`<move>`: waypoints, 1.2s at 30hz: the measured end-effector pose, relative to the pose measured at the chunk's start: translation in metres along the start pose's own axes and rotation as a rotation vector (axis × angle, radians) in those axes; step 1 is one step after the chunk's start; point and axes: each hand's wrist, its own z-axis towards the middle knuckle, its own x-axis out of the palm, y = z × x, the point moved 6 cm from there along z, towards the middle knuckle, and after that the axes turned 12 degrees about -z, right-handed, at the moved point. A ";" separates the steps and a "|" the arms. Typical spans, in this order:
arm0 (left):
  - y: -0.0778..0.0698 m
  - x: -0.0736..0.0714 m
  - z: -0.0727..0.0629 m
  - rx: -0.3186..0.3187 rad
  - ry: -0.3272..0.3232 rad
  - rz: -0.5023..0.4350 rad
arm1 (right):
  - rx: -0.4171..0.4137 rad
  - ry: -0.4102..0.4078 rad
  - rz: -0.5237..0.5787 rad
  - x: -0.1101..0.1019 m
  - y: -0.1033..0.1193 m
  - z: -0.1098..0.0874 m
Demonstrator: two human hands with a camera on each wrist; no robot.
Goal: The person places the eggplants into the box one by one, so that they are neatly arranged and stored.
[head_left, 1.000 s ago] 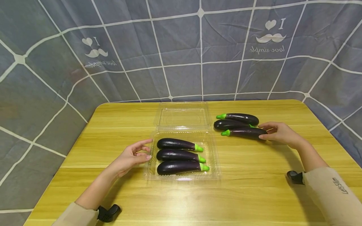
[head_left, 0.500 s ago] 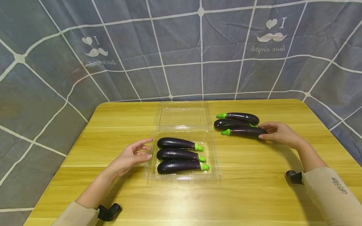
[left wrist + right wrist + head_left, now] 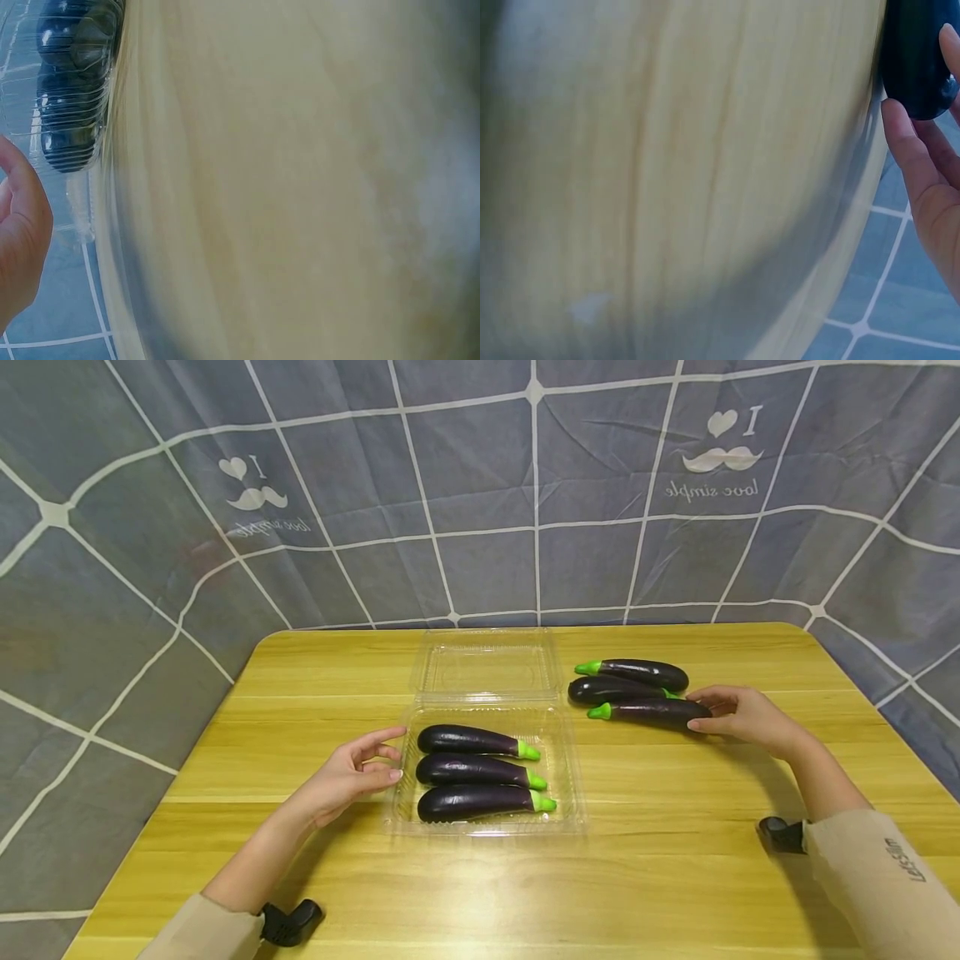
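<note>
While the right hand point(image 3: 738, 717) pinches the blunt, rounded end of the nearest loose eggplant point(image 3: 652, 713) between thumb and fingers, the left hand point(image 3: 348, 777) sits with fingers slightly bent and parted at the left edge of a clear plastic container point(image 3: 483, 830), whether touching it one cannot tell; the container is thin, shiny and finely ribbed, its lid point(image 3: 487, 668) folded back behind; within it lie three eggplants point(image 3: 472, 771) side by side, glossy, near-black purple and club-shaped, their green stems rightward; two other loose eggplants point(image 3: 645, 673) lie just beyond the pinched one, right of the container; beneath everything runs a yellow wood-grain tabletop point(image 3: 480, 893), streaked and softly glaring, its far corners rounded; behind hangs creased grey cloth point(image 3: 480, 485) with white grid lines, hearts, moustaches and mirrored lettering.
</note>
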 end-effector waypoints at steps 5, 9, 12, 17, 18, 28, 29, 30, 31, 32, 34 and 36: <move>0.000 0.000 0.000 0.001 0.002 -0.004 | 0.004 0.002 0.006 0.001 -0.001 -0.002; 0.000 0.001 0.000 0.005 0.005 -0.002 | 0.000 -0.006 -0.019 0.001 -0.002 -0.004; 0.000 0.001 0.000 0.007 0.008 0.003 | -0.001 -0.006 -0.017 0.000 -0.002 -0.005; 0.000 0.001 0.000 0.007 0.007 0.007 | 0.003 -0.004 -0.013 0.000 -0.002 -0.007; 0.000 0.000 0.000 0.007 0.007 0.006 | 0.003 -0.007 -0.019 -0.001 -0.002 -0.008; 0.001 0.000 0.000 0.007 0.004 0.006 | 0.005 -0.017 -0.027 -0.002 0.000 -0.013; 0.001 0.000 0.000 0.006 0.004 0.006 | 0.005 -0.019 -0.027 -0.003 0.001 -0.013; 0.002 0.000 0.000 0.006 0.004 0.006 | 0.003 -0.020 -0.028 -0.003 0.002 -0.013; 0.001 0.000 0.000 0.006 0.004 0.005 | 0.003 -0.022 -0.031 -0.003 0.003 -0.014; 0.002 0.000 0.000 0.005 0.003 0.004 | 0.003 -0.023 -0.033 -0.004 0.003 -0.014; 0.001 0.000 0.000 0.007 0.005 0.004 | 0.008 -0.026 -0.038 -0.005 0.004 -0.016; 0.000 0.000 0.000 0.008 0.007 0.005 | 0.013 -0.026 -0.042 -0.005 0.004 -0.017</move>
